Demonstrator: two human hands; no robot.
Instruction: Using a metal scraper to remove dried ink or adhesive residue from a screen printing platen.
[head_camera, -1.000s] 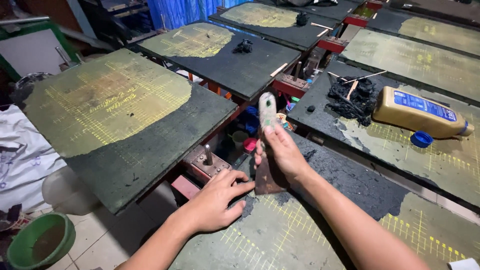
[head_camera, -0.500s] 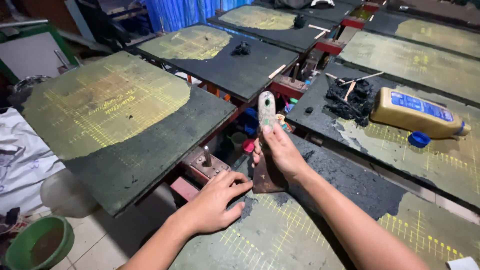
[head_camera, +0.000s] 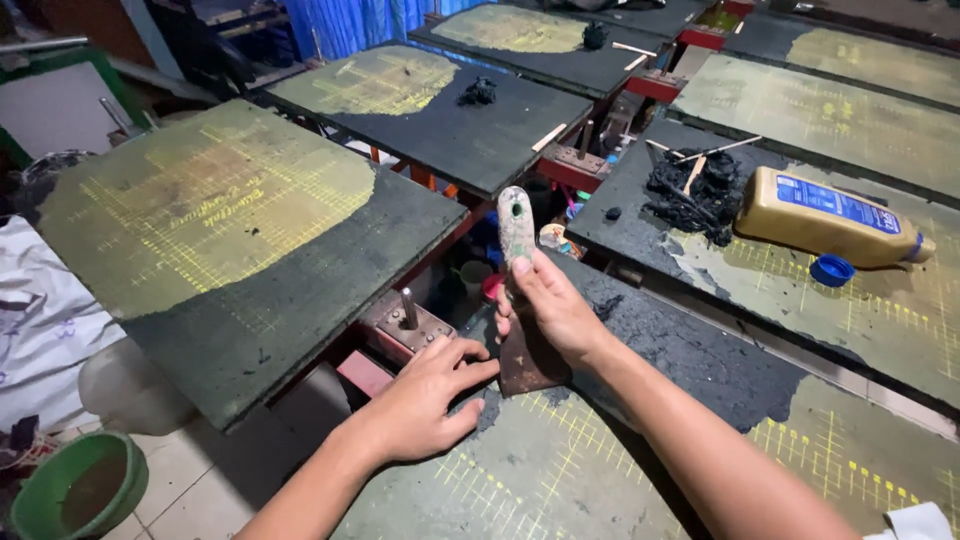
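On near platen (head_camera: 560, 480): right hand (head_camera: 548, 310) grip closed round scraper (head_camera: 518, 290) (blade down); left hand (head_camera: 425, 400) flat, empty.

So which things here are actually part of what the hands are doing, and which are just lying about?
In use:
- scraper, held by the right hand, blade on the board
- near board, its dark coating partly scraped off, left hand flat on it

Lying about:
- tan bottle on its side
- blue cap
- pile of black scrapings
- green bucket on the floor
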